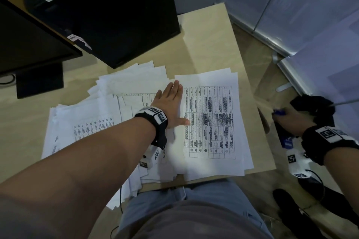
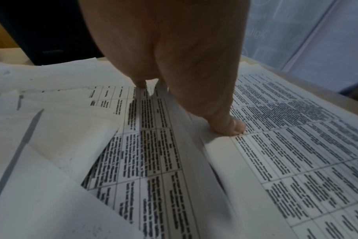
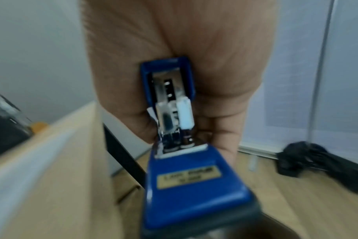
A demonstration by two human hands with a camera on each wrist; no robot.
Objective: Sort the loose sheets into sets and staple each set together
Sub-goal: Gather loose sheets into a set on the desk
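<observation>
The left hand (image 1: 171, 101) lay flat, fingers straight, pinning the squared set of sheets (image 1: 213, 122) at centre frame on the worktop (image 1: 206, 31); the right hand (image 1: 289, 120), at right off the edge, gripped the blue stapler (image 3: 186, 169), seemingly readied for stapling.

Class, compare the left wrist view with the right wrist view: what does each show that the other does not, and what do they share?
Only the left wrist view: the left hand lying flat, its fingers pressing a printed table sheet on the paper pile, with more loose sheets overlapping to the left.

Only the right wrist view: the right hand gripping a blue stapler off the desk's side, and a black cloth-like object on the floor.

Both: the beige desk and the pale partition panels behind.
</observation>
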